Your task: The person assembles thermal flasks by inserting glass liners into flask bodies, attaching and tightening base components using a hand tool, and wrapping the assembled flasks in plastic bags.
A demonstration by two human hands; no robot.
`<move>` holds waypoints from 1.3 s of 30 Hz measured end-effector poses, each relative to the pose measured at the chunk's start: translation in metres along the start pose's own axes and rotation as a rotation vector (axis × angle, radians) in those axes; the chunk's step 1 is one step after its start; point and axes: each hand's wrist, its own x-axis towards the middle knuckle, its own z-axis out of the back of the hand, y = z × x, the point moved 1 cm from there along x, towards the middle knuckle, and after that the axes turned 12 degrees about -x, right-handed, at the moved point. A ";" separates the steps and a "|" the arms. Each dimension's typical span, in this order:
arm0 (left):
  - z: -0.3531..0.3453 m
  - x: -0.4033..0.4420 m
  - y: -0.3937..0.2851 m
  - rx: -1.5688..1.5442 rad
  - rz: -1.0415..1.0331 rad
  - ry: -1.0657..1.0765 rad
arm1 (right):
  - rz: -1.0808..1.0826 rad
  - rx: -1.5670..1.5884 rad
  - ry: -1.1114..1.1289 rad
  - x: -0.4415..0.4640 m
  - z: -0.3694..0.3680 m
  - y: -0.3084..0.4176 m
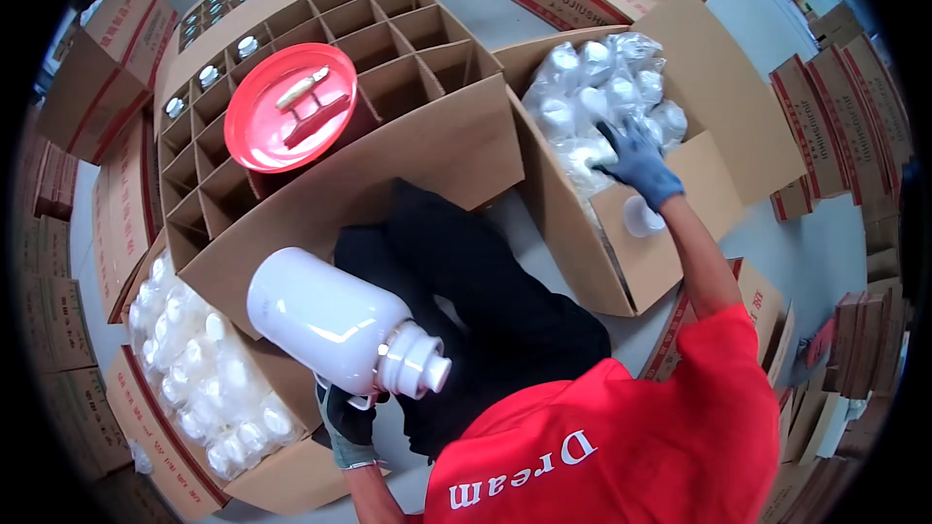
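Note:
My left hand, in a dark and grey glove, is closed at the underside of a large glossy white bottle near its neck. The bottle lies tilted above my dark trousers, its stepped white cap pointing down and right. My right hand, in a grey-blue glove, has its fingers spread on clear plastic-wrapped white pieces inside an open carton on the right. Its fingertips are partly lost against the shiny wrap. A round white piece shows beside my right wrist.
A large carton with cardboard dividers stands ahead, several capped bottles in its left cells. On it rests a red round tray holding a cutter-like tool. Another carton of wrapped white pieces is at lower left. Stacked cartons line the right.

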 end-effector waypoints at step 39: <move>-0.043 0.003 -0.030 0.548 -0.388 0.560 | 0.976 1.000 0.331 0.023 0.065 0.179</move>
